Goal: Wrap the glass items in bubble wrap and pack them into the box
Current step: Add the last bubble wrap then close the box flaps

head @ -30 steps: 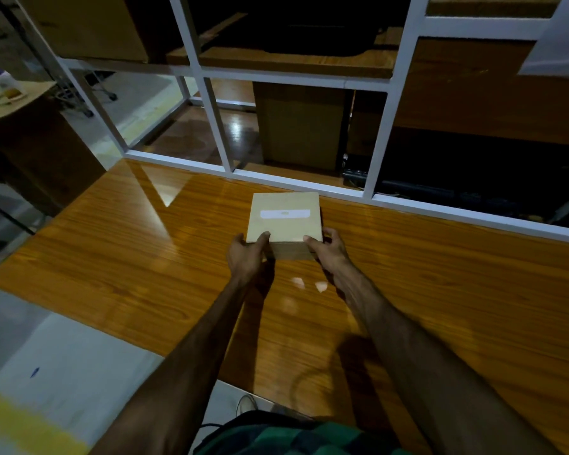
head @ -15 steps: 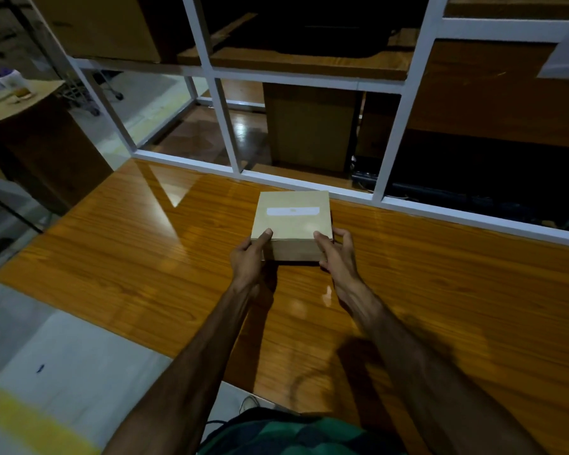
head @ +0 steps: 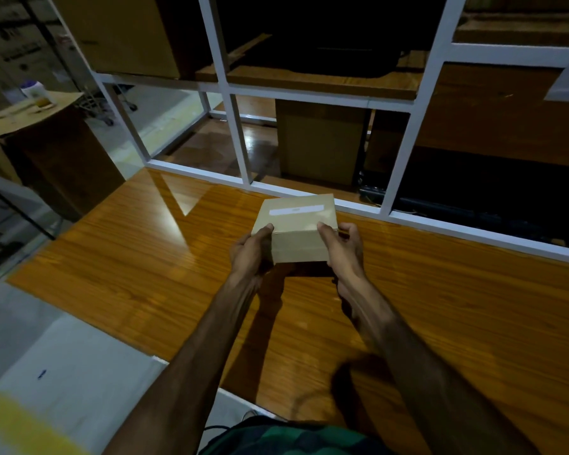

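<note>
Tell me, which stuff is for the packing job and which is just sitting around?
For the job:
- small closed tan cardboard box with a white label strip
- left hand and right hand, gripping its sides

Just lying about:
- glossy orange wooden table
- white metal window frame
- white purple-capped bottle
- brown cardboard carton behind the glass

Both arms outstretched, left hand [head: 248, 249] and right hand [head: 342, 247] gripping, thumbs up.

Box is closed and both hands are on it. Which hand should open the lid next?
Probably the right hand: its thumb lies on the cardboard box's top near edge and its fingers curl round the right side. The left hand grips the left side and can steady the box on the wooden table.
</note>
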`<state>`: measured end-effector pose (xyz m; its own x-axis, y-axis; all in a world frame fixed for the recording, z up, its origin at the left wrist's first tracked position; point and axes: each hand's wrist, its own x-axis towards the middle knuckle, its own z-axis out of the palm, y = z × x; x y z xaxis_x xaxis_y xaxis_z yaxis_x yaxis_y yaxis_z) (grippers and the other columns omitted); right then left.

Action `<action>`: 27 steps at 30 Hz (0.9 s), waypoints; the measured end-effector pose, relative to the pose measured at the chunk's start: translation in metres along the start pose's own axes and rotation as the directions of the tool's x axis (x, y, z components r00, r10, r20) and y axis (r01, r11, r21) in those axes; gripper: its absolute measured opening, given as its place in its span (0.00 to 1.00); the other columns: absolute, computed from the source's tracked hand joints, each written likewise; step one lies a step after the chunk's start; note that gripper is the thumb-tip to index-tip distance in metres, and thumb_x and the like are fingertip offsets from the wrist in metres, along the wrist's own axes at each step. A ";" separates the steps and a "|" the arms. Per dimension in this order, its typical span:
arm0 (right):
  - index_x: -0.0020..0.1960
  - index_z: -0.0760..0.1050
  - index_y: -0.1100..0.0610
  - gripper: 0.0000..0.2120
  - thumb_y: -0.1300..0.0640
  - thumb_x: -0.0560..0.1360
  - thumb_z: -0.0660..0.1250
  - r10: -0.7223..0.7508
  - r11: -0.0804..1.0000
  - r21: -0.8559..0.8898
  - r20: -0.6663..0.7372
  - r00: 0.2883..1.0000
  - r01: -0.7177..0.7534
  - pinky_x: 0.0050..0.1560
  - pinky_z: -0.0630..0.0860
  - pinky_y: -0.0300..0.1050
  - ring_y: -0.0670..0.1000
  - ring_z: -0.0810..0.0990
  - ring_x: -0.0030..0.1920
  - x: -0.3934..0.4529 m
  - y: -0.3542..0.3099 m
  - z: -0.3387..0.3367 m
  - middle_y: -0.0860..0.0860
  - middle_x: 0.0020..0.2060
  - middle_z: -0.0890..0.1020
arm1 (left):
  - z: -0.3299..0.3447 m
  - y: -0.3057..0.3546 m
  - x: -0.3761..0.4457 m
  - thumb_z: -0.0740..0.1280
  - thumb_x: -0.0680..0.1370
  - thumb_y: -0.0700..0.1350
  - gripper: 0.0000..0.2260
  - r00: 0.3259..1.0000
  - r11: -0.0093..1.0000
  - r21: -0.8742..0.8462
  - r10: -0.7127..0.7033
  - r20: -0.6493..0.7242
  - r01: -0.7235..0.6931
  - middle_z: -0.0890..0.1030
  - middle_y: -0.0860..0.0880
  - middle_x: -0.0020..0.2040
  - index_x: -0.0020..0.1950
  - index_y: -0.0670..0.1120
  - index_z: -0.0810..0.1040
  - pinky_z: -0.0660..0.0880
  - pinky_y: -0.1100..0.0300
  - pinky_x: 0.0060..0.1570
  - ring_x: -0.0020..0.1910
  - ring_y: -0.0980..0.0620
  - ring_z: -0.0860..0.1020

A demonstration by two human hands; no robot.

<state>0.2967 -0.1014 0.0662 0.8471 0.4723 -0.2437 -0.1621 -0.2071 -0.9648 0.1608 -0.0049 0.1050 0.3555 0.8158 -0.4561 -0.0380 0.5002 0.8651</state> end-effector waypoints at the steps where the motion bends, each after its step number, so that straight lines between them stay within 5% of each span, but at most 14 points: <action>1: 0.63 0.68 0.43 0.21 0.38 0.77 0.73 -0.010 1.000 0.020 -0.005 1.000 0.010 0.48 0.80 0.49 0.53 0.79 0.59 -0.003 -0.007 0.002 0.53 0.63 0.77 | 0.000 0.007 -0.002 0.76 0.76 0.49 0.14 1.000 1.000 0.007 -0.007 0.000 0.007 0.80 0.43 0.56 0.56 0.47 0.76 0.85 0.51 0.42 0.52 0.44 0.81; 5: 0.66 0.70 0.44 0.30 0.30 0.72 0.73 -0.121 0.993 -0.014 -0.070 0.990 0.120 0.53 0.85 0.55 0.54 0.77 0.63 -0.018 -0.031 0.008 0.51 0.67 0.73 | -0.002 0.036 -0.007 0.77 0.75 0.49 0.13 1.000 0.998 -0.052 -0.019 0.012 0.020 0.77 0.45 0.54 0.51 0.50 0.74 0.82 0.41 0.60 0.55 0.41 0.79; 9: 0.69 0.71 0.48 0.30 0.33 0.75 0.73 -0.274 0.960 -0.099 -0.133 0.952 0.263 0.55 0.83 0.55 0.49 0.71 0.62 -0.045 -0.059 0.006 0.48 0.65 0.68 | -0.013 0.056 -0.012 0.79 0.73 0.51 0.23 0.999 0.999 -0.042 -0.011 0.044 0.013 0.77 0.44 0.62 0.63 0.48 0.77 0.83 0.43 0.55 0.60 0.37 0.78; 17: 0.62 0.69 0.45 0.31 0.26 0.70 0.69 -0.522 0.848 -0.240 -0.225 0.823 0.472 0.50 0.79 0.48 0.45 0.71 0.55 -0.091 -0.087 0.017 0.43 0.59 0.65 | -0.030 0.073 -0.022 0.78 0.75 0.51 0.20 0.993 0.991 -0.136 0.016 0.116 -0.001 0.79 0.43 0.64 0.64 0.47 0.80 0.81 0.38 0.58 0.60 0.36 0.80; 22: 0.63 0.73 0.50 0.30 0.31 0.71 0.74 -0.552 0.829 -0.249 -0.218 0.805 0.501 0.43 0.68 0.29 0.44 0.72 0.56 -0.099 -0.092 0.023 0.49 0.62 0.69 | -0.034 0.079 -0.025 0.77 0.75 0.49 0.22 0.990 0.981 -0.191 0.013 0.139 0.014 0.78 0.42 0.66 0.67 0.46 0.79 0.84 0.42 0.53 0.63 0.36 0.79; 27: 0.61 0.73 0.50 0.31 0.29 0.70 0.71 -0.573 0.815 -0.255 -0.220 0.789 0.521 0.44 0.75 0.37 0.45 0.74 0.55 -0.103 -0.090 0.029 0.48 0.60 0.68 | -0.041 0.080 -0.028 0.76 0.77 0.48 0.22 0.988 0.978 -0.209 0.006 0.154 0.026 0.76 0.42 0.68 0.69 0.46 0.77 0.84 0.42 0.53 0.61 0.34 0.79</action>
<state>0.2097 -0.1065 0.1749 0.8730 0.3027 0.3824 0.4378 -0.1411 -0.8879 0.1097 0.0247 0.1786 0.4950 0.7644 -0.4132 -0.2225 0.5712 0.7901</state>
